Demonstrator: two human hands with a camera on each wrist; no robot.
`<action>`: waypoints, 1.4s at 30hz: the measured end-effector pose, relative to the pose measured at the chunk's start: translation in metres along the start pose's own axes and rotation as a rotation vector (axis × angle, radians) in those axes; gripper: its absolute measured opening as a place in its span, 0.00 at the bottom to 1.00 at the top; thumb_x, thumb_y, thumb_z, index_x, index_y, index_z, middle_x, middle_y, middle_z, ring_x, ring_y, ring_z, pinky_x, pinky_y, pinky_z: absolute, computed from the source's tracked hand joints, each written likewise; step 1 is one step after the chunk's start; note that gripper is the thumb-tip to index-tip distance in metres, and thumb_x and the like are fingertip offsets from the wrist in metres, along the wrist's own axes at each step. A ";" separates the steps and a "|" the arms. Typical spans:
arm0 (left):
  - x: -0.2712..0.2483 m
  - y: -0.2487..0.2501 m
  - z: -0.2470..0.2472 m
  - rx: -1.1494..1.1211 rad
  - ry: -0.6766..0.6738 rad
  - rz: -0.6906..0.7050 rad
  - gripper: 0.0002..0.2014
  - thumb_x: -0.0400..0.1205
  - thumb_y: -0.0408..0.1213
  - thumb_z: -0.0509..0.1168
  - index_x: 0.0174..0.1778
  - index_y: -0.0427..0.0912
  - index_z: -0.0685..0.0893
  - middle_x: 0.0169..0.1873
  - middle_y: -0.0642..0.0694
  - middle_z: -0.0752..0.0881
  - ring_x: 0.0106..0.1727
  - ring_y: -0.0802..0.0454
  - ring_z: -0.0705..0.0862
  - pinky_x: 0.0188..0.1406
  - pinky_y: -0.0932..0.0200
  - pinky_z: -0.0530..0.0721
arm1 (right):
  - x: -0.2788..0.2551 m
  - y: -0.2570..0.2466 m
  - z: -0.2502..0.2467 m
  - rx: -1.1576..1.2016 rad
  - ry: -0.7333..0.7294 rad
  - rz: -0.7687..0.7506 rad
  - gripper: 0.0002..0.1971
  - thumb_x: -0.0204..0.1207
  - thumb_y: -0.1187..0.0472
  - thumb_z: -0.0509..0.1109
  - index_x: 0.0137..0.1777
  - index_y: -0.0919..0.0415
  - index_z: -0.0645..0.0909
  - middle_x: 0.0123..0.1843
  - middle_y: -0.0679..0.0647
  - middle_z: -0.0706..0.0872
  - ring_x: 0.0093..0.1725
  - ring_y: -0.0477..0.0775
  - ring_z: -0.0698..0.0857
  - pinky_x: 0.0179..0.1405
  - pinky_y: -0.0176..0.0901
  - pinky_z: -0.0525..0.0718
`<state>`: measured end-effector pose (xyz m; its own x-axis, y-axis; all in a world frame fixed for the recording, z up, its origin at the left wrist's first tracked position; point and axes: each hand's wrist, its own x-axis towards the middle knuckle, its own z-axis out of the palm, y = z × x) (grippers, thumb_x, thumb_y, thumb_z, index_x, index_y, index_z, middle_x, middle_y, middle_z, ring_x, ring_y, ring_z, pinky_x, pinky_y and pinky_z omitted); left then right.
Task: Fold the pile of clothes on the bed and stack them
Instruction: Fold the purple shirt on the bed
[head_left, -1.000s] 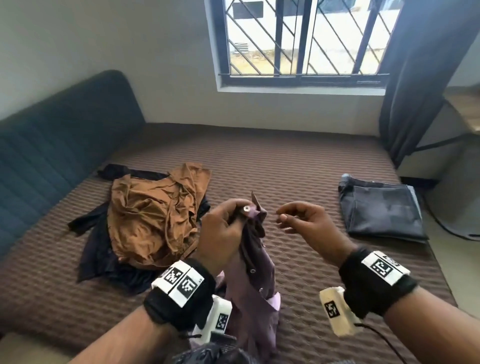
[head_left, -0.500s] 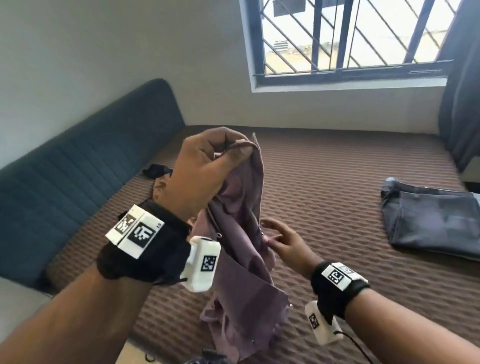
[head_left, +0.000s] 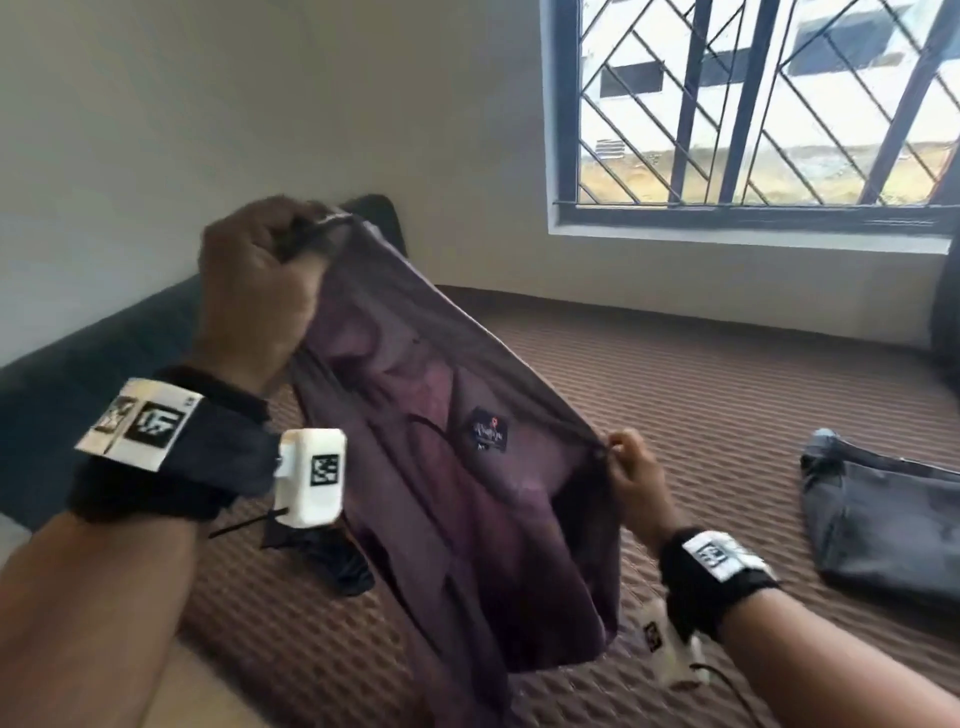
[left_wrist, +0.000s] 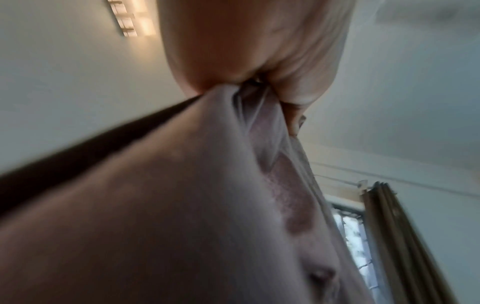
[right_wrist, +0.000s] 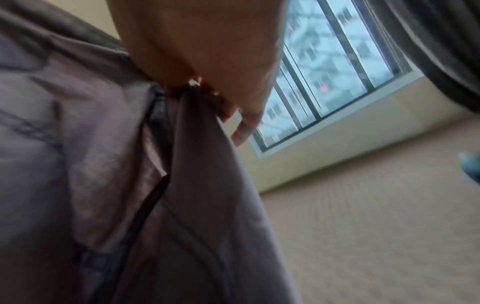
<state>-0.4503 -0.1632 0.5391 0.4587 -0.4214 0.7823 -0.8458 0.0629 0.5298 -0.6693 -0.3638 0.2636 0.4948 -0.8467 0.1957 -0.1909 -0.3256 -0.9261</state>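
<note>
A purple garment (head_left: 467, 467) with a small dark label hangs in the air over the bed, stretched between both hands. My left hand (head_left: 260, 291) grips one upper corner, raised high at the left; the left wrist view shows the cloth (left_wrist: 207, 185) bunched in that fist (left_wrist: 246, 51). My right hand (head_left: 628, 467) pinches the other corner, lower and to the right; in the right wrist view the cloth (right_wrist: 130, 185) hangs from those fingers (right_wrist: 207, 72). A folded dark grey garment (head_left: 883, 519) lies on the bed at the right.
The bed (head_left: 701, 389) has a brown ribbed cover. A piece of black clothing (head_left: 332, 561) lies on it under my left wrist. A dark blue padded headboard (head_left: 78, 374) runs along the left, a barred window (head_left: 753, 104) behind, a dark curtain (head_left: 948, 312) at the far right.
My left hand has lifted the purple garment higher. My right hand has taken hold of the other corner and pulled it right, spreading the cloth. The view has swung up and left.
</note>
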 end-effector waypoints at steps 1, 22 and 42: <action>0.001 -0.015 -0.010 0.062 0.024 -0.028 0.02 0.80 0.38 0.72 0.45 0.50 0.89 0.34 0.70 0.86 0.40 0.78 0.83 0.48 0.76 0.78 | 0.007 -0.014 -0.017 -0.025 0.075 -0.057 0.10 0.82 0.68 0.67 0.44 0.51 0.77 0.36 0.50 0.83 0.31 0.44 0.75 0.35 0.32 0.74; -0.109 -0.094 -0.015 -0.087 0.025 -0.459 0.06 0.80 0.27 0.72 0.51 0.36 0.89 0.34 0.61 0.90 0.37 0.70 0.85 0.42 0.74 0.82 | 0.013 -0.073 -0.160 -0.282 -0.089 -0.307 0.20 0.76 0.74 0.72 0.57 0.47 0.88 0.42 0.23 0.87 0.46 0.21 0.83 0.52 0.16 0.76; -0.206 -0.024 0.108 -0.669 -0.565 -0.810 0.04 0.76 0.27 0.76 0.45 0.36 0.90 0.43 0.42 0.93 0.45 0.53 0.90 0.50 0.60 0.87 | -0.075 -0.086 0.006 0.673 -0.216 0.433 0.20 0.64 0.72 0.78 0.56 0.66 0.80 0.40 0.61 0.89 0.38 0.58 0.88 0.38 0.48 0.87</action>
<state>-0.5538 -0.1758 0.3291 0.4669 -0.8840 -0.0242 0.0210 -0.0162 0.9996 -0.6852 -0.2699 0.3264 0.6593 -0.7173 -0.2254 0.1123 0.3903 -0.9138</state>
